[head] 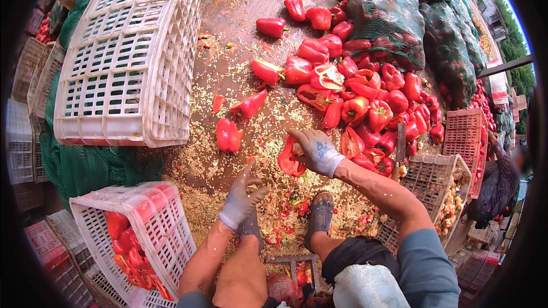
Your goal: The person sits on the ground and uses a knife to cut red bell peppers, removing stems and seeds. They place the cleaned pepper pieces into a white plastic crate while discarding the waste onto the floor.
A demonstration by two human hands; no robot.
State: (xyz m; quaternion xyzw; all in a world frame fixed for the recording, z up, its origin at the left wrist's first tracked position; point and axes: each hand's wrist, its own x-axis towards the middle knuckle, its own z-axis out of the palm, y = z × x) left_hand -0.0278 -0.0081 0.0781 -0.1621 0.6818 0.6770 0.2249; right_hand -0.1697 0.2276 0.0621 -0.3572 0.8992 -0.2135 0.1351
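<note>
My right hand (319, 149), in a white knit glove with a soiled palm coating, grips a cut red bell pepper (286, 161) above the seed-strewn floor. Its hollow side shows beneath my fingers. My left hand (243, 199), gloved alike, is held lower and to the left, its fingers apart and nothing in them. Just beyond it lies a red pepper piece (229, 135), with another piece (249, 105) farther off. A heap of red bell peppers (379, 113), some whole and some cut, spreads to the right of my right hand.
A white plastic crate (102, 72) stands at left, and another (167, 226) below it holds cut peppers (128, 244). Right of me, a knife (400, 143) stands upright by a crate (428, 179) of pepper cores (454, 199). Green mesh sacks (385, 13) lie beyond the heap.
</note>
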